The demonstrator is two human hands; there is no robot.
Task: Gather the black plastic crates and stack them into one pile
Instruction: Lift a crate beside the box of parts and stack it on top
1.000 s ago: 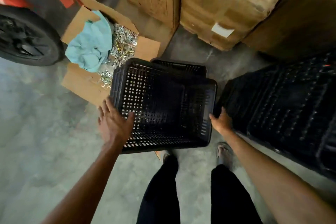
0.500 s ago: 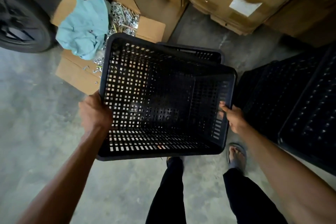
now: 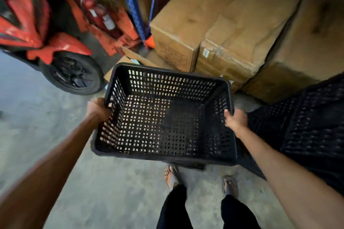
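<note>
I hold a black perforated plastic crate (image 3: 163, 117) in the air in front of me, open side up and empty. My left hand (image 3: 97, 109) grips its left rim and my right hand (image 3: 235, 120) grips its right rim. To the right, more black crates (image 3: 309, 128) lie on the concrete floor, close beside my right forearm. A dark edge of another crate (image 3: 193, 166) shows under the held one, mostly hidden.
Large cardboard boxes (image 3: 223, 29) stand behind the crate. A red vehicle with a black wheel (image 3: 74, 74) is at the left, with a blue rack post (image 3: 132, 3) beyond. An open cardboard box (image 3: 128, 57) peeks out behind the crate. My feet (image 3: 201, 182) stand on the grey floor.
Both hands closed on the crate's side rims and lifted it off the floor toward me. My view tilted upward, so the box with the cloth is now mostly hidden.
</note>
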